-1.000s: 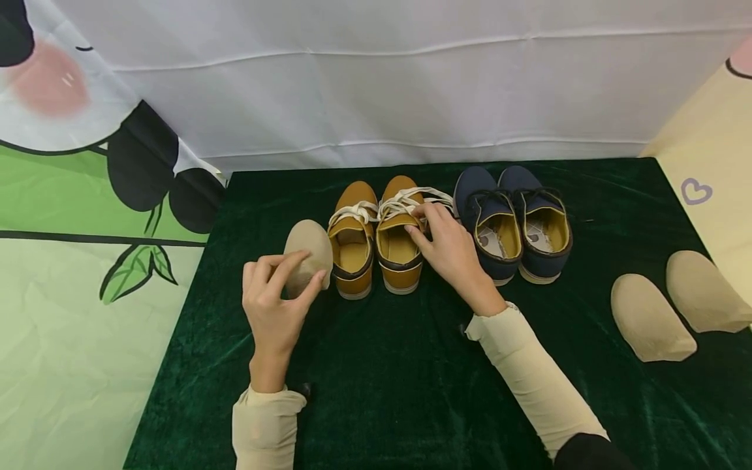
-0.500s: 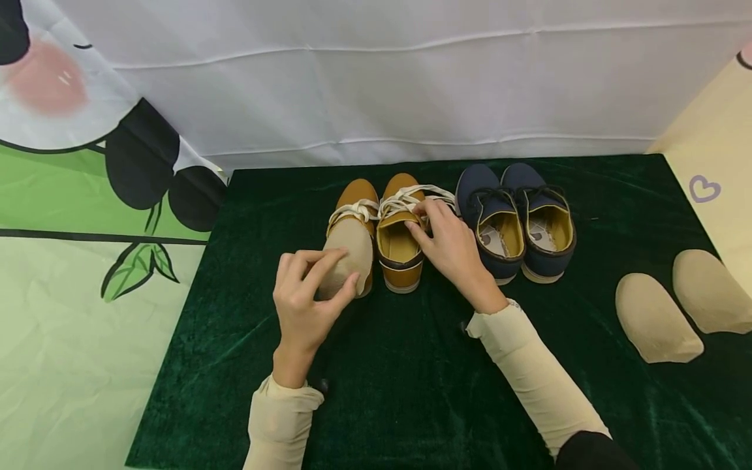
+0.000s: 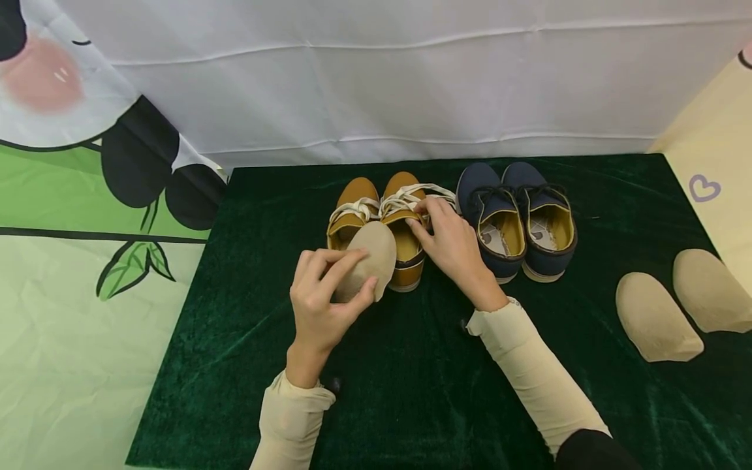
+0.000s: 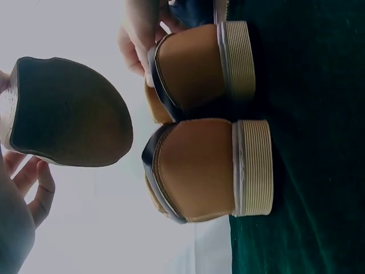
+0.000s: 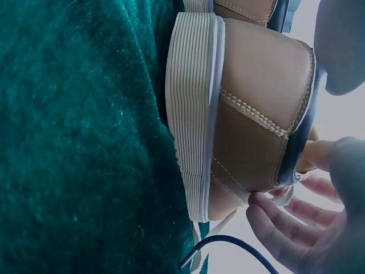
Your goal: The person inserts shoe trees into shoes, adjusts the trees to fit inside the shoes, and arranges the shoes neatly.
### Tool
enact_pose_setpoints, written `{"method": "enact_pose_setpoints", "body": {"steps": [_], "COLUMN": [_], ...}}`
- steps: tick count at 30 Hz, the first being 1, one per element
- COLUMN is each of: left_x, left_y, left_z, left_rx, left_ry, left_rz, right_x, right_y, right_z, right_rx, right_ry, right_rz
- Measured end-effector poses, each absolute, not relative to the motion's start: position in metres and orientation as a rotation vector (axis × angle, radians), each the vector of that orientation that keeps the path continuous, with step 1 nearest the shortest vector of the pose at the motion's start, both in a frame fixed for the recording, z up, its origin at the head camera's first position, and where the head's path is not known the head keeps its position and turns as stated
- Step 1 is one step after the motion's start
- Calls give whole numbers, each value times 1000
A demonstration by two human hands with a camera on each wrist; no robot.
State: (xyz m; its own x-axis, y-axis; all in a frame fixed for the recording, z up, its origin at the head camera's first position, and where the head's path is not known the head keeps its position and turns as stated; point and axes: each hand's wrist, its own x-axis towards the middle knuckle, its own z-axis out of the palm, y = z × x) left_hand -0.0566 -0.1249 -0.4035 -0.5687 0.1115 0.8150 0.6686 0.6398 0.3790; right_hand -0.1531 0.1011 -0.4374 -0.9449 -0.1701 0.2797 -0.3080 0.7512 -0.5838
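A beige, rounded shoe insert [image 3: 376,258] with a flat cut end is pinched by my left hand [image 3: 322,300], thumb on one side and fingers on the other. In the left wrist view the insert [image 4: 71,114] hangs in the air, apart from the heels of both tan shoes. My right hand [image 3: 452,248] grips the opening edge of the right tan shoe [image 3: 407,277], its thumb at the inner side in the right wrist view. The left tan shoe [image 3: 357,189], with white laces, stands beside it, its heel hidden behind the insert and left hand.
Right of the tan pair stand two navy shoes [image 3: 498,248] with yellow lining. Farther right, two more beige inserts [image 3: 658,320] lie on the dark green cloth [image 3: 411,391]. A white curtain [image 3: 376,85] hangs behind.
My left hand has carried the insert rightward, from left of the tan shoes, over the left one, to in front of the right one's opening. The right hand keeps its grip.
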Motion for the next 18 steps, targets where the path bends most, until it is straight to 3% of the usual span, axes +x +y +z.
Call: {"method": "enact_pose_setpoints", "body": {"steps": [18], "left_x": [-61], "left_y": [-104], "left_z": [-406], "left_rx": [-696], "left_ry": [-2104], "left_rz": [-925], "right_x": [-155], "right_y": [102], "right_z": [-439], "right_rx": [396], "right_ry": [-2729], "right_rz": [989]}}
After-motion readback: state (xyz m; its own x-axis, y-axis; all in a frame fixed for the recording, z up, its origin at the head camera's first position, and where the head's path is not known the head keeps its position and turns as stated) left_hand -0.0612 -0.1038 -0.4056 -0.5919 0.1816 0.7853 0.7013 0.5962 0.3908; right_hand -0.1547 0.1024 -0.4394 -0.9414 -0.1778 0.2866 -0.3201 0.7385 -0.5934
